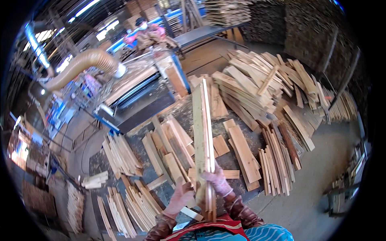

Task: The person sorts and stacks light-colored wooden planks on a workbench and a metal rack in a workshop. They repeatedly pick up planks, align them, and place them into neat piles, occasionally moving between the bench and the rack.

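Gripping the long boards [200, 120] falls to the right hand [217, 180], its fingers wrapped around their 3 o'clock side, low down near the body. The left hand [179, 197] is at their 9 o'clock side with its fingers spread, closed around nothing; whether a fingertip brushes the wood, I cannot tell. The bundle, at least 2 pieces lying face to face, runs from the red apron [231, 223] up toward 12 o'clock, and it seems to rise above the bench [96, 164]. Whether the near ends touch the apron is unclear.

From the hands, short stacks [136, 203] lie at 8 o'clock, brown strips [277, 160] at 2 o'clock and a loose heap [257, 76] farther off at 1 o'clock. A machine [140, 104] with a ribbed hose [88, 66] stands at 11 o'clock, with a co-worker [144, 36] beyond it.

For good handling, the left palm would best sit flat opposite the right, so that the pieces stay pressed together and cannot fan apart. So much length lies beyond the grip that the far end will probably feel heavy; spacing the hands along the wood should steady it. Turning slowly would keep that end off the heap and machine, and sliding fingers along raw edges risks splinters.
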The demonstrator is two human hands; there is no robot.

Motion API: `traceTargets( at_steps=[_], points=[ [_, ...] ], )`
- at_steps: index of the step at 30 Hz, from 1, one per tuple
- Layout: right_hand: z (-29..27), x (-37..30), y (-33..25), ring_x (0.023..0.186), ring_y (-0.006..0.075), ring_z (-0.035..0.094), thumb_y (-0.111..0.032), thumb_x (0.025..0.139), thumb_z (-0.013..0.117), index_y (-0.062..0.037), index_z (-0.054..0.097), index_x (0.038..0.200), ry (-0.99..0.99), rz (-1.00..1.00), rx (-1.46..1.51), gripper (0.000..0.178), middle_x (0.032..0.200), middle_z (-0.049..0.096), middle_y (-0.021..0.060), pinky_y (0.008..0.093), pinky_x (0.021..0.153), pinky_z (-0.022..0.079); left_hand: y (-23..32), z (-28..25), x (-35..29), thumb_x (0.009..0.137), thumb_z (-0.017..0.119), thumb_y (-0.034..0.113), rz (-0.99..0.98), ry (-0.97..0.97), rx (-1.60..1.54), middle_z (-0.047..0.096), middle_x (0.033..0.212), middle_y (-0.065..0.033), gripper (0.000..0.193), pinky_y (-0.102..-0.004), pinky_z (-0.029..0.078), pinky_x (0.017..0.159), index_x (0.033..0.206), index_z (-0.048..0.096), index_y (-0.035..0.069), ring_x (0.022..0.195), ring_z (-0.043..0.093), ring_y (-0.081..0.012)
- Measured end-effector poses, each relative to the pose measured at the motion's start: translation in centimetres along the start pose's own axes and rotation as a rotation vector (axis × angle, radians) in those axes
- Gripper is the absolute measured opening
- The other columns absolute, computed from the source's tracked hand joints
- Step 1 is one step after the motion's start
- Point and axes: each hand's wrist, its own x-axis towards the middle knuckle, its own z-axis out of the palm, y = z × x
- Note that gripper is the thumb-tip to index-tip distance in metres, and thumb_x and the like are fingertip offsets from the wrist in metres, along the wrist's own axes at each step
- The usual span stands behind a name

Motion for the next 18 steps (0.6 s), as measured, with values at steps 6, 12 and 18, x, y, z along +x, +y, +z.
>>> traceTargets(
  at_steps=[6,12,18],
  points=[
    [8.2,1.3,5.5,0.098,0.0193,0.064,-0.018,0.084,0.081,-0.0018,0.033,0.154,-0.072,-0.015,-0.222,0.087,0.117,0.066,0.0102,0.0286,0.08,0.057,2.4,-3.1,-2.0,0.078,0.081,0.049,0.087,0.185,0.635,0.065,0.12,-0.0281,0.106,-0.0459,0.052,0.093,0.156,0.025,0.005,0.11,0.067,-0.0417],
    [15.6,2.9,11.9,0.102,0.0173,0.062,-0.015,0.088,0.077,-0.0028,0.026,0.158,-0.197,0.06,-0.298,0.087,0.124,0.062,0.0106,0.0291,0.085,0.056,3.3,-9.8,-5.9,0.074,0.08,0.042,-0.164,0.295,0.617,0.061,0.124,-0.0296,0.1,-0.0495,0.053,0.091,0.152,0.028,0.005,0.109,0.063,-0.0474],
    [24.4,4.8,21.9,0.135,0.0185,0.047,-0.029,0.096,0.071,0.0019,0.027,0.158,-0.26,0.181,-0.16,0.082,0.154,0.043,0.0146,0.0307,0.113,0.036,-2.8,-20.3,-8.4,0.076,0.082,0.014,0.017,0.365,-0.05,0.065,0.121,-0.0114,0.094,-0.0371,0.057,0.087,0.153,0.029,0.006,0.099,0.068,-0.0235]
  ],
)
